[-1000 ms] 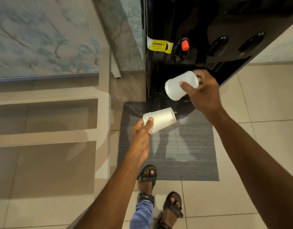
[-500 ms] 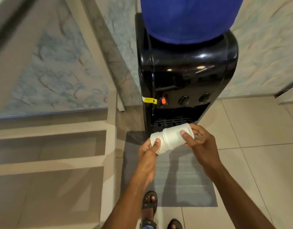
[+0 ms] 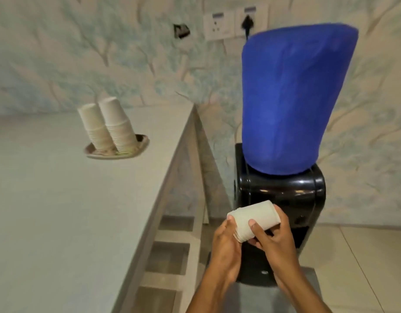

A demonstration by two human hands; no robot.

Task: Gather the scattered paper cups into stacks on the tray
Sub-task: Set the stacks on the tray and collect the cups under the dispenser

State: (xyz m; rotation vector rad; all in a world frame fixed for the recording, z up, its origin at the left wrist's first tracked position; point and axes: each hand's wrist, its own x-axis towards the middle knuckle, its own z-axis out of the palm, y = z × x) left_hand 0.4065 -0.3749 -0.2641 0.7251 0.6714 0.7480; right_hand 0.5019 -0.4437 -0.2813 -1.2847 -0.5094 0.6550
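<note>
Lifted since the earlier frames, the view is now taking in a long pale bench (image 3: 59, 211) on the left. To its right, a blue cloth-covered water bottle (image 3: 296, 98) is sitting on a glossy black water dispenser (image 3: 285, 195). A small oval tray (image 3: 111, 156) is resting on the bench, carrying two tall stacks of white paper cups (image 3: 94, 129) (image 3: 119, 125), upside down and leaning side by side. In front of the dispenser, the left hand (image 3: 224, 247) and right hand (image 3: 274, 240) are gripping a short nested stack of white paper cups (image 3: 253, 219) held sideways, the cups now joined, with the fingers (image 3: 226, 227) curling round it.
</note>
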